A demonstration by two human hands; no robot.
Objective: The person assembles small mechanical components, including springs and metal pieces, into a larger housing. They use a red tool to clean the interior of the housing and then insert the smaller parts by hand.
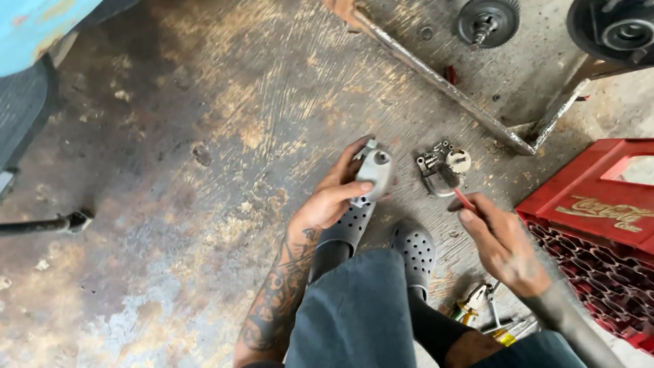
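My left hand grips a small grey metal casing and holds it above my grey perforated clog. In my right hand is a red-handled tool whose tip points at a small metal mechanical part with a round pale knob, lying on the stained concrete floor. The two parts are a short way apart. My knees in dark trousers fill the bottom middle of the view.
A red plastic bottle crate stands at the right. A rusty metal frame crosses the top, with a gear and a wheel hub beyond. Pliers and screwdrivers lie by my right leg. A dark rod lies at left.
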